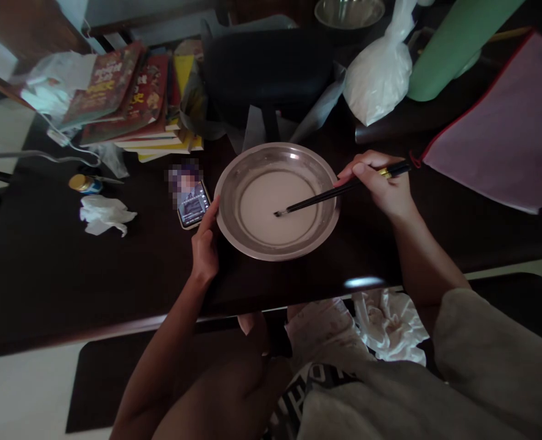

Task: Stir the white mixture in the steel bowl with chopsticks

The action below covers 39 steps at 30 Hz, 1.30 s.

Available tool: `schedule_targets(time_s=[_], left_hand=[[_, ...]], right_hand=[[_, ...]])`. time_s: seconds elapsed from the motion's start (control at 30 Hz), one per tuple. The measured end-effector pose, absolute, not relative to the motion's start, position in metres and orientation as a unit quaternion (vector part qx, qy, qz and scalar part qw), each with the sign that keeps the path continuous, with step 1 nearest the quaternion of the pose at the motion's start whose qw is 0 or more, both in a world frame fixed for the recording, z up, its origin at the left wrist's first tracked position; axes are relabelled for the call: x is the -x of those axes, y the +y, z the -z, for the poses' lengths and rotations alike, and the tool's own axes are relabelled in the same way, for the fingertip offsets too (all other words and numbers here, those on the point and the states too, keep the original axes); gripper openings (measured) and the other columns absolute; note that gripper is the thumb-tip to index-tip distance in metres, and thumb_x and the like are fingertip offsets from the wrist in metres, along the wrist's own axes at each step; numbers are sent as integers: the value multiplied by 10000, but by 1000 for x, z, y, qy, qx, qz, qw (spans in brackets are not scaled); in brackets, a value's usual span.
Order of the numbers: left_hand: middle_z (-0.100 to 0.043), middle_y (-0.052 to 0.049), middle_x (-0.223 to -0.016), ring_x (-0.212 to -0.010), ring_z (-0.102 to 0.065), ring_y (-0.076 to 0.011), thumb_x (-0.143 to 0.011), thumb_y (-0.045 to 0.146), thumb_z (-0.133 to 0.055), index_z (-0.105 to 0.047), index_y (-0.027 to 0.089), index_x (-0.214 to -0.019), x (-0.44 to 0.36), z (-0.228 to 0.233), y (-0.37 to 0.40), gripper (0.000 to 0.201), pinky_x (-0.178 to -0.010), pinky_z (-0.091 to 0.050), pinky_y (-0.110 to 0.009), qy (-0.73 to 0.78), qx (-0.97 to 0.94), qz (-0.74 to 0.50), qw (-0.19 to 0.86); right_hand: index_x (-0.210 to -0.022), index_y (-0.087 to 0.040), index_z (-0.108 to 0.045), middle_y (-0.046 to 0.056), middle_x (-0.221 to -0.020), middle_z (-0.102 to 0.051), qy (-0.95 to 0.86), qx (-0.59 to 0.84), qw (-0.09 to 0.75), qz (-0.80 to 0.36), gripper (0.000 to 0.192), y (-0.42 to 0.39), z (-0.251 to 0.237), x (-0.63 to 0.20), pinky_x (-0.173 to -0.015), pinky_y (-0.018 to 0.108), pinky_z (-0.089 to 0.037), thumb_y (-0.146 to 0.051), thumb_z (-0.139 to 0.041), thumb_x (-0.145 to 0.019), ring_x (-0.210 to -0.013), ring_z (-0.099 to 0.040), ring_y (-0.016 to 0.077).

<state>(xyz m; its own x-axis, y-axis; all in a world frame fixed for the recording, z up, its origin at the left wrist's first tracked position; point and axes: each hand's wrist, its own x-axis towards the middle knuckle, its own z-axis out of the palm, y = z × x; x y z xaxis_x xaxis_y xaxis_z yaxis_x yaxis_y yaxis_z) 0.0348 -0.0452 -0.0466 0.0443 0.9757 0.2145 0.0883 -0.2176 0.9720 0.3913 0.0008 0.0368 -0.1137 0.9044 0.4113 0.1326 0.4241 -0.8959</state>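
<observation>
A round stainless steel basin [225, 211] stands on the dark table in front of me, with cloudy white liquid [266, 195] in its bottom. My left hand [205, 244] grips the basin's left rim, fingers against the outside. Over the right rim, my right hand [383, 183] is closed around black chopsticks [325, 194] with gold bands near their upper ends. They slant down to the left, and their tips, wet with white, are at the liquid near the basin's middle. A lit phone [194, 205] lies just left of the basin, close to my left hand.
Stacked books [128, 98] stand at the back left. Crumpled tissue [106, 214] and a small gold-lidded jar [85, 183] lie at left. Behind are a dark case [268, 70], a tied bag of white powder [378, 79], a green cylinder [454, 49] and a pink pouch [500, 128].
</observation>
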Motion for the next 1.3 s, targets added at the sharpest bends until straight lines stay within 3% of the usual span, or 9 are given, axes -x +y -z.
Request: schedule_targets(time_s=[0.23, 0.37, 0.53, 0.73, 0.9, 1.07, 1.3], left_hand=[[-511, -46, -1561, -1504, -386, -313, -910, 704, -465, -535, 288, -1484, -35, 44, -46, 712, -1252, -313, -472, 486, -589, -501, 408], [-560, -45, -1518, -1482, -420, -329, -883, 719, -497, -545, 307, -1474, -38, 42, -46, 722, -1233, -345, -489, 460, -568, -520, 442], [-511, -26, -1561, -1492, -400, -341, -859, 743, -514, -563, 319, -1458, -44, 36, -46, 736, -1229, -358, -488, 446, -562, -530, 453], [-563, -25, -1516, -1471, -438, -320, -904, 628, -507, -553, 313, -1468, -39, 41, -47, 648, -1224, -367, -482, 442, -560, -534, 453], [-507, 7, -1559, -1491, -408, -291, -906, 495, -465, -562, 277, -1467, -38, 38, -48, 609, -1250, -324, -438, 482, -577, -515, 412], [-550, -2, -1519, -1459, -461, -269, -891, 303, -459, -615, 222, -1419, -46, 23, -51, 556, -1218, -382, -399, 537, -580, -498, 357], [-618, -4, -1452, -1432, -497, -254, -920, 275, -472, -632, 233, -1400, -46, 19, -52, 507, -1233, -356, -399, 570, -579, -480, 331]], right_hand=[[-799, -290, -795, 10, -772, -775, -690, 391, 500, -347, 231, 1, -37, -392, -710, 343, -600, -437, -664, -919, -754, -725, 173], [-780, -269, -785, 6, -716, -756, -646, 398, 545, -356, 230, 1, -38, -391, -649, 335, -598, -435, -686, -906, -675, -724, 166], [-771, -251, -779, 2, -700, -743, -653, 383, 520, -396, 257, -1, -37, -387, -621, 309, -585, -471, -705, -883, -639, -715, 146], [-783, -256, -780, -4, -695, -745, -630, 398, 547, -381, 243, 0, -36, -391, -604, 299, -573, -462, -703, -886, -636, -725, 150], [-753, -268, -780, 11, -721, -764, -670, 394, 503, -378, 282, 0, -36, -388, -656, 337, -590, -498, -686, -886, -686, -717, 169], [-798, -271, -795, 12, -727, -764, -649, 387, 544, -364, 220, 1, -36, -390, -659, 335, -585, -424, -683, -910, -680, -720, 165], [-788, -277, -792, 7, -770, -768, -704, 385, 485, -349, 267, 0, -38, -387, -713, 339, -586, -458, -649, -924, -748, -711, 166]])
